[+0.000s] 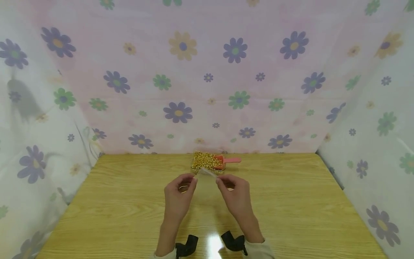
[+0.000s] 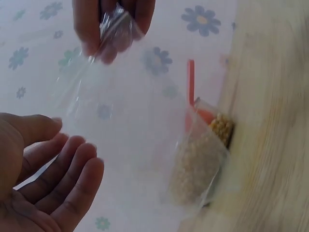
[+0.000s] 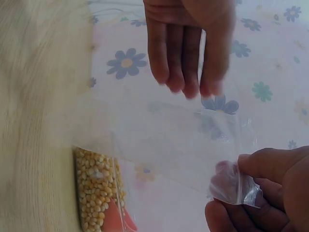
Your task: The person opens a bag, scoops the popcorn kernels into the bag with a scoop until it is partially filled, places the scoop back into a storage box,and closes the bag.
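A clear plastic zip bag [image 3: 169, 140] is pinched near its zip end by the thumb and fingers of my right hand [image 1: 237, 192]. The bag hangs in the air over the table, looking flat and holding nothing visible. My left hand [image 1: 178, 198] is close to the bag's other upper corner. In the right wrist view its fingertips [image 3: 190, 92] sit just above the bag's edge, and in the left wrist view a small gap shows between thumb and forefinger. Behind the bag stands a clear container [image 1: 192, 167] of yellow corn kernels [image 1: 203, 159], with a red scoop [image 1: 233, 160] lying in it.
The container stands at the back of the wood-grain table [image 1: 129, 201], close to a flower-printed cloth [image 1: 207, 90] that hangs behind and along both sides. Black curved mounts [image 1: 187, 246] sit at both wrists. A bright reflection lies on the table's front.
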A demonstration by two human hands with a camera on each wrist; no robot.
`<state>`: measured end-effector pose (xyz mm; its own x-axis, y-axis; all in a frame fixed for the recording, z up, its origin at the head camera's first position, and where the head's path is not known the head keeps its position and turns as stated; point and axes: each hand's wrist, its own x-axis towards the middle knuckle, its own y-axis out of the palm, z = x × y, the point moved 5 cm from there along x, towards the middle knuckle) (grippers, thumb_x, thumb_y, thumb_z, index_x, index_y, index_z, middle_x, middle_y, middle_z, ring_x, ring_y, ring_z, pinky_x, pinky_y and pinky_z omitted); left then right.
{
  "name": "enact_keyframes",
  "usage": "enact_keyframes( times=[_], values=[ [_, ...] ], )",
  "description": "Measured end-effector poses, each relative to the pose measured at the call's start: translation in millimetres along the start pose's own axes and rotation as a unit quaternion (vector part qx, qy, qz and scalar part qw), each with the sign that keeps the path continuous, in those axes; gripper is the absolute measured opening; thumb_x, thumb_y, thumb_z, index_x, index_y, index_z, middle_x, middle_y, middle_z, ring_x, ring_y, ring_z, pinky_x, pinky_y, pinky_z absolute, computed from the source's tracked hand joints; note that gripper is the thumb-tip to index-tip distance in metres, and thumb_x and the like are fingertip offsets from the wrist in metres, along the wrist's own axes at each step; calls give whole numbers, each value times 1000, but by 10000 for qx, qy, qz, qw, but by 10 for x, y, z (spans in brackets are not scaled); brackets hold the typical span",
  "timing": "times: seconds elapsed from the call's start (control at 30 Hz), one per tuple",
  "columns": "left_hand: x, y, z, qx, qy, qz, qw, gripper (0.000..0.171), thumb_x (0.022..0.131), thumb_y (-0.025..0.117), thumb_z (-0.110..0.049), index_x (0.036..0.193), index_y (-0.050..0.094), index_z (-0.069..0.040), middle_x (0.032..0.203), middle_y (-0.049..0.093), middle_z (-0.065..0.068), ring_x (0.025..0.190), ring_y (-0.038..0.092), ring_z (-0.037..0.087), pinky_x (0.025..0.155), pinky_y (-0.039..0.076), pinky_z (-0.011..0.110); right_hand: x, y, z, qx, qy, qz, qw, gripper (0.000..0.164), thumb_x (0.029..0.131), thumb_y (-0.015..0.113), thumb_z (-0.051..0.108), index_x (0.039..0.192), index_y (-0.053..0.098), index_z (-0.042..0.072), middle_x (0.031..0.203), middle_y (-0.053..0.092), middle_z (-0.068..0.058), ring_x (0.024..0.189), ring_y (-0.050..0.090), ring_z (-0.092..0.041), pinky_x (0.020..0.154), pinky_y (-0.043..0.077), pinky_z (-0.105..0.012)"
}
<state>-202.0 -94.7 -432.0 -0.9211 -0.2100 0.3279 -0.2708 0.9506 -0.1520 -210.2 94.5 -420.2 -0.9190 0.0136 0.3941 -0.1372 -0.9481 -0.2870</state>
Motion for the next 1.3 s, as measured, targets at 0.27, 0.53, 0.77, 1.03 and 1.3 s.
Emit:
enact_keyframes(
  times=[0.27,0.53,0.77,1.03,1.3],
  values=[
    [-70,170,-52,4,-128,367,9992,17,98,70,-18,98,80,-4,88,76,6,83,73,22,75,59,25,-35,100,52,76,1,172,9998,5,94,73,8,92,77,9,84,75,-3,75,70,-12,72,59,-28],
    [-75,206,-77,-121,-132,429,9989,17,96,73,-21,98,80,-5,91,77,8,85,74,21,74,59,23,-63,213,129,-9,-109,604,9981,5,94,72,6,94,77,6,86,75,-3,74,70,-11,71,59,-29],
    [-67,228,-87,-212,-143,610,9978,11,95,73,-11,97,79,-3,92,77,10,86,74,19,73,60,24,-76,200,120,-4,-15,643,9979,4,92,74,6,90,77,5,82,75,-4,70,69,-10,66,58,-26],
    [-74,252,-65,-520,-377,1006,9929,18,100,63,-6,104,76,5,96,75,17,86,74,17,77,61,30,-74,195,64,56,310,870,9957,5,92,77,12,89,77,8,81,73,-3,70,67,-8,65,57,-25],
    [-41,286,-58,-739,-424,1140,9898,19,102,59,-4,101,74,7,91,72,19,88,73,25,76,61,33,-27,116,49,39,528,756,9957,10,94,74,17,90,77,9,82,73,-3,70,65,-10,65,55,-24]
  ],
)
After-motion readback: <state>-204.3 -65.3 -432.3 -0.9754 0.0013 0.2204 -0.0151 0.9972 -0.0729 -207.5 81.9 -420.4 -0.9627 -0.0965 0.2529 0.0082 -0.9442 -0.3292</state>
